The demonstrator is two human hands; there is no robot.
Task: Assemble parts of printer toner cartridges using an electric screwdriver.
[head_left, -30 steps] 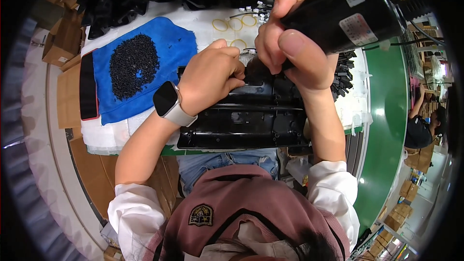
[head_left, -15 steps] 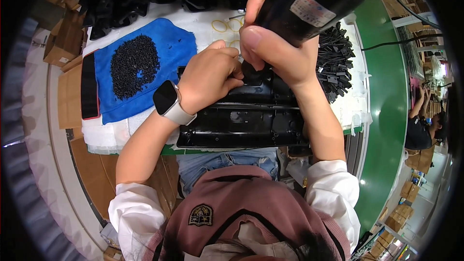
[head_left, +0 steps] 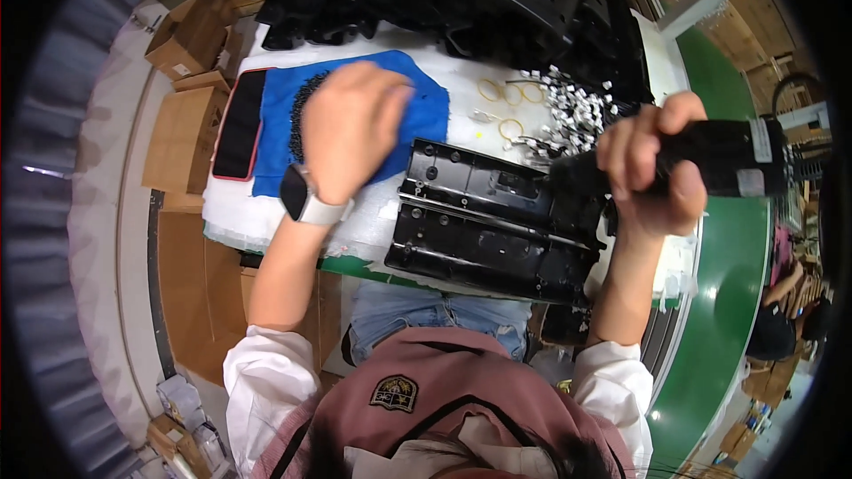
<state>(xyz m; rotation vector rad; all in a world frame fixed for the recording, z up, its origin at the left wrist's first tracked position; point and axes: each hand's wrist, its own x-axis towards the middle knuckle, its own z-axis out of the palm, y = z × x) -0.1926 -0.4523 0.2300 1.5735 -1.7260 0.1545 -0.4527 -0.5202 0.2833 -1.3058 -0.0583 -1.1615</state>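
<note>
My left hand hovers over the blue cloth and partly covers a pile of small black screws. Its fingers are smeared by motion, so whether they grip anything cannot be told. A smartwatch sits on that wrist. On the right, my right hand is closed round a black power screwdriver, held above the table's right side; its front end is dark and blurred. Between the hands lie two long black plastic housings, a far one and a near one, side by side.
A phone lies at the cloth's left edge. Yellow rings and a heap of cables with white connectors lie beyond the housings. Black plastic parts are piled at the back. A green surface runs along the right; a co-worker is beyond it.
My left hand has left the far housing and moved left to the screws. My right hand has swung the power screwdriver right and lower, uncovering the housings. The view has shifted.
</note>
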